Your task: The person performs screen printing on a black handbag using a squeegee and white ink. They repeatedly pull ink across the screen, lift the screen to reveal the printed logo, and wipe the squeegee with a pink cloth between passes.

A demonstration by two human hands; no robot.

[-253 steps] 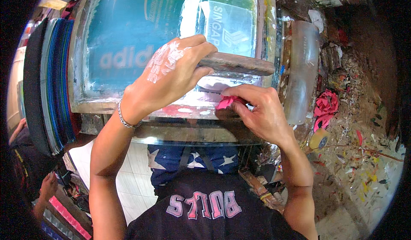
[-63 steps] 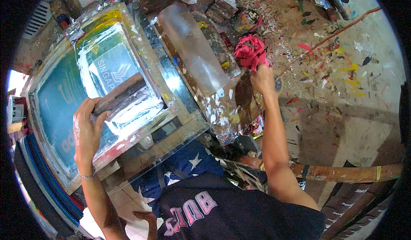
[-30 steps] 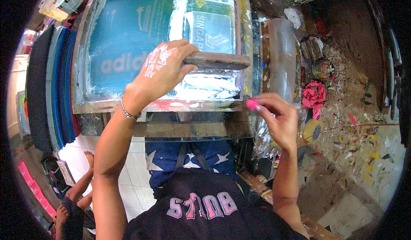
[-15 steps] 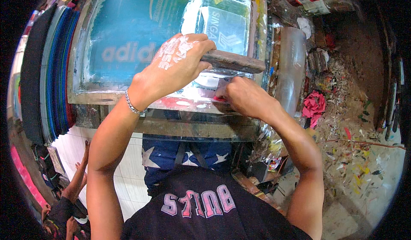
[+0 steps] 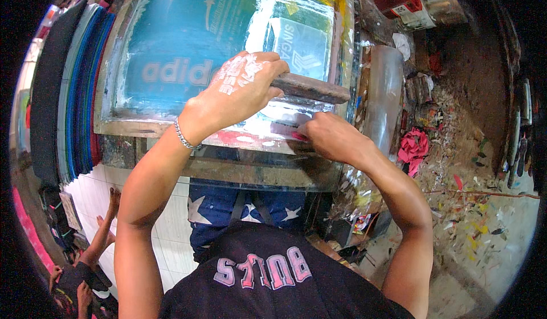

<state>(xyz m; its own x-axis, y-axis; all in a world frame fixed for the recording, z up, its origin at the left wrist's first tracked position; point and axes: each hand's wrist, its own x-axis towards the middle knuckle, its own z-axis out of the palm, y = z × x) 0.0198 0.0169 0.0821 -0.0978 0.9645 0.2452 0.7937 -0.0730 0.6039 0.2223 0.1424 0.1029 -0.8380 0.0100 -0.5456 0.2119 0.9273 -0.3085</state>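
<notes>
My left hand (image 5: pixel 248 85), with white ink smeared on its back and a chain bracelet at the wrist, grips one end of a squeegee with a dark wooden handle (image 5: pixel 313 88). The squeegee lies crosswise over the near right part of a wood-framed printing screen (image 5: pixel 188 40) with blue-green mesh. White ink is spread around the design by the squeegee. My right hand (image 5: pixel 336 135) is closed at the screen's near edge, just below the squeegee. Its fingertips are curled out of sight, so what they hold, if anything, cannot be made out.
A tall stack of dark and blue flat sheets (image 5: pixel 77 91) stands left of the screen. To the right are a clear plastic cylinder (image 5: pixel 384 91), a red container (image 5: pixel 393 0) and a crumpled pink cloth (image 5: pixel 414 148). Another person (image 5: pixel 85 273) is at the lower left.
The whole view has shifted slightly. My left hand keeps its grip on the squeegee, which stays in about the same place. My right hand has moved slightly right and nearer.
</notes>
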